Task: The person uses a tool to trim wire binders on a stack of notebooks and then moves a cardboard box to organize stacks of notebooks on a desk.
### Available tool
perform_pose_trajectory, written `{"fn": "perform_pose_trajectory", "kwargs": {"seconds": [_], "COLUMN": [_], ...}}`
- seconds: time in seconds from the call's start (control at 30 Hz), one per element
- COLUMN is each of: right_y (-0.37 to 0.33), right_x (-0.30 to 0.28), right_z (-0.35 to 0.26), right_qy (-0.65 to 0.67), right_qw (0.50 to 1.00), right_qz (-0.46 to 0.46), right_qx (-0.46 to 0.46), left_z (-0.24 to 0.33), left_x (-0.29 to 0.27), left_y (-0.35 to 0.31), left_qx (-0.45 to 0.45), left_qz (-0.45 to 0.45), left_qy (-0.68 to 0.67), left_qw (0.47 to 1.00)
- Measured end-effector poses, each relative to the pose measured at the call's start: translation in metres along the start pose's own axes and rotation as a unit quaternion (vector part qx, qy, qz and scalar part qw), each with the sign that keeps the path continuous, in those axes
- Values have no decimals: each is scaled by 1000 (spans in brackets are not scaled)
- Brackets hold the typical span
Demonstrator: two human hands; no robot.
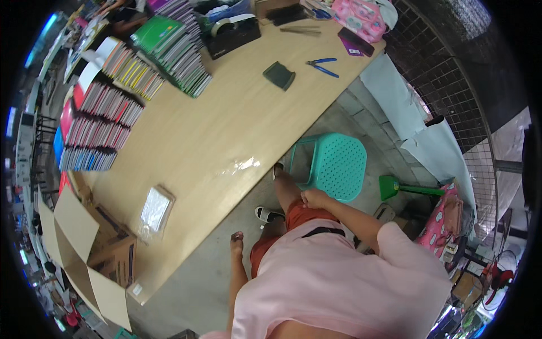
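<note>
My left hand hangs low beside my left leg, off the table's near edge. It is seen end-on, so how its fingers are held is hidden. My right hand rests against my orange shorts, fingers curled closed; whatever is inside them, if anything, cannot be made out. In front of the left hand, on the wooden table, lies a flat pack in clear plastic wrap. Another piece of clear plastic lies near the table edge. Neither hand touches the table.
Stacks of notebooks line the far left. An open carton stands at the left end. Farther back are blue-handled nippers, a dark green flat piece and a black box. A green stool and dustpan are at right.
</note>
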State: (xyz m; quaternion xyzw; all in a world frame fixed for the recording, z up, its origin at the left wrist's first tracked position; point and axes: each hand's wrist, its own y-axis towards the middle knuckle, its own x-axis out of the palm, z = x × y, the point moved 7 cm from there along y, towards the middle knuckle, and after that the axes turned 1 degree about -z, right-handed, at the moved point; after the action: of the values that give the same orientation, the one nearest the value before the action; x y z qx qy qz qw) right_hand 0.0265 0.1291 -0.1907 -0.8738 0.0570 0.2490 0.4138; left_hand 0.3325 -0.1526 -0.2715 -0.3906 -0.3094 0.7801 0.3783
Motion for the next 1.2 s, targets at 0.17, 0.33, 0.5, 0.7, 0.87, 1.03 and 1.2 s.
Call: {"fn": "perform_pose_trajectory", "kwargs": {"seconds": [0.17, 0.33, 0.5, 0.7, 0.87, 1.03, 1.2], "right_y": [-74, -77, -60, 21, 35, 2, -19], "right_x": [14, 36, 31, 11, -105, -197, -439], "right_z": [-43, -64, -26, -124, -138, -83, -23], "right_qy": [16, -35, -83, -140, -109, 17, -10], "right_qw": [980, 979, 953, 974, 976, 996, 939], "right_qz": [195, 201, 255, 146, 190, 5, 316], "right_qx": [-29, -19, 144, -105, -19, -91, -132], "left_z": [-17, -19, 1, 7, 88, 220, 389], "left_x": [-39, -42, -30, -44, -11, 25, 55], "left_y": [-4, 0, -18, -33, -72, -125, -190], "left_qx": [2, 68, 147, 168, 165, 192, 254], "left_qz": [-27, -54, -106, -98, -280, -465, -594], "left_qy": [155, 116, 32, 21, 58, 48, -115], "left_qw": [988, 989, 983, 981, 944, 863, 755]}}
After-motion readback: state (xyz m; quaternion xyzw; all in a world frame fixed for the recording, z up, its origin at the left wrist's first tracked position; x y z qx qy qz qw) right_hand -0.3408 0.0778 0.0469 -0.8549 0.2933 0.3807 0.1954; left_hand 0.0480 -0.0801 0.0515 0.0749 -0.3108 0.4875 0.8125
